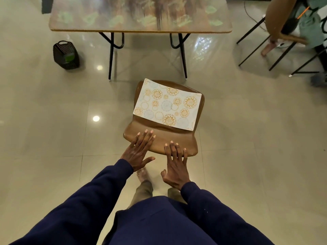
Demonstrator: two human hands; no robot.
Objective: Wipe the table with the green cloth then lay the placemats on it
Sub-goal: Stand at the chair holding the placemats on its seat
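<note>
A pale placemat with orange and blue flower circles lies flat on the seat of a brown chair in front of me. My left hand and my right hand both reach over the chair's back edge with straight spread fingers and hold nothing. The table, with a glossy leaf-patterned top and black folding legs, stands beyond the chair. A bit of green shows inside a small black basket on the floor to the left of the table; I cannot tell whether it is the cloth.
Shiny beige floor tiles surround the chair. A second brown chair with black legs stands at the upper right, with a person in green clothing beside it. My legs and one foot are below the hands.
</note>
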